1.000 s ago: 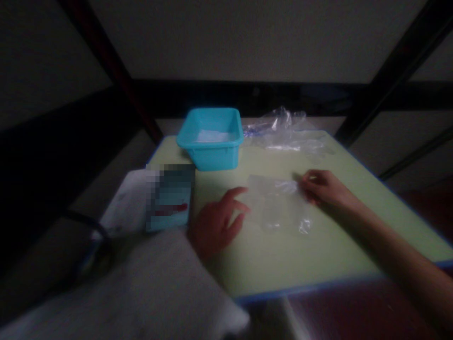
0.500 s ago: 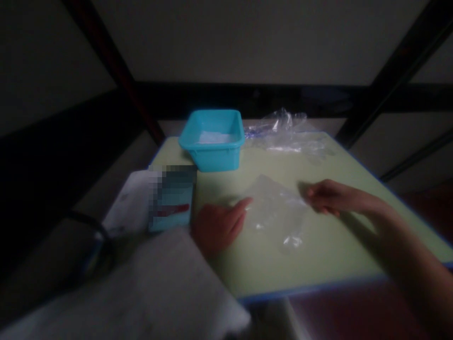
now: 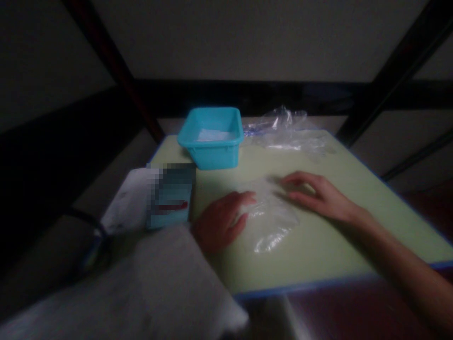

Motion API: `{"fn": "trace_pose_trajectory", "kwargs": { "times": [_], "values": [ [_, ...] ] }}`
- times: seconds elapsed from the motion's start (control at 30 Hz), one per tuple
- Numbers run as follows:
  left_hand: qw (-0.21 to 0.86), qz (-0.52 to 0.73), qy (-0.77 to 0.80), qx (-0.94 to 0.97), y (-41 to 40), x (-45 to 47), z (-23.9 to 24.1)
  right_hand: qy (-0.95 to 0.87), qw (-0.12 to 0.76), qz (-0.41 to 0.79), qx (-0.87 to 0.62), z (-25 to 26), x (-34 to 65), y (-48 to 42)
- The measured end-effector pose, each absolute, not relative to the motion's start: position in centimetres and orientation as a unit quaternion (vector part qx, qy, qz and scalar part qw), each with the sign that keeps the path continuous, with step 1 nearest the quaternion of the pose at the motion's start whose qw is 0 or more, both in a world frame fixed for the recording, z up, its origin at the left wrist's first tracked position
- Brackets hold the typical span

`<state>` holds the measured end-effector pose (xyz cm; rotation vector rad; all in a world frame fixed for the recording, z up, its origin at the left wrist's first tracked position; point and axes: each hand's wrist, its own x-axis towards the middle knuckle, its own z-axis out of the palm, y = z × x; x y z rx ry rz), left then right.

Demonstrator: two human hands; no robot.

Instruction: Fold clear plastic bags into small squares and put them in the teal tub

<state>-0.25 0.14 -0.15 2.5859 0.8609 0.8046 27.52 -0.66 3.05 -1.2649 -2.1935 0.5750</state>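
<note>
A clear plastic bag [image 3: 271, 222] lies flat on the pale green table, its lower part catching the light. My left hand [image 3: 222, 222] rests at the bag's left side, fingers stretched over its edge and thumb apart. Whether it presses on the film or only hovers is hard to make out. At the bag's upper right is my right hand [image 3: 313, 193], with thumb and fingers spread and nothing visible between them.
Behind the bag stands a turquoise basin [image 3: 215, 156] with white material inside. Crumpled clear plastic [image 3: 286, 132] lies at the back right. Left of my left hand are a bluish, partly blurred-out flat object [image 3: 173, 198] and white sheets [image 3: 127, 196]. The table [image 3: 339, 255] has a blue edge.
My right hand has moved left over the bag, and its fingers have opened. My left hand's fingers have spread apart. The bag's lower part has shifted left.
</note>
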Motion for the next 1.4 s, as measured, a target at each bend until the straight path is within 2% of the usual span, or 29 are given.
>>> {"fn": "trace_pose_trajectory", "kwargs": {
  "times": [0.13, 0.33, 0.73, 0.9, 1.27, 1.4],
  "values": [
    [0.210, 0.203, 0.262, 0.920, -0.1, 0.4, -0.2, -0.889, 0.204, 0.140, -0.385, 1.3, 27.0, 0.2],
    [0.214, 0.165, 0.235, 0.934, 0.1, 0.5, -0.4, -0.925, 0.137, 0.112, -0.336, 0.0, 27.2, 0.9],
    [0.165, 0.116, 0.263, 0.944, -0.4, 1.1, 0.6, -0.921, 0.106, 0.123, -0.355, -0.7, 27.4, 0.9],
    [0.164, 0.162, 0.253, 0.940, 0.0, 0.6, -0.1, -0.917, 0.105, 0.133, -0.362, -0.6, 27.3, 1.0],
    [0.083, 0.329, 0.301, 0.891, 0.3, -0.3, -1.2, -0.912, 0.095, 0.145, -0.371, -0.2, 27.2, 0.8],
    [0.085, 0.327, 0.319, 0.886, -0.1, -0.3, -0.8, -0.913, 0.101, 0.146, -0.368, -0.2, 27.2, 0.8]
  ]
}}
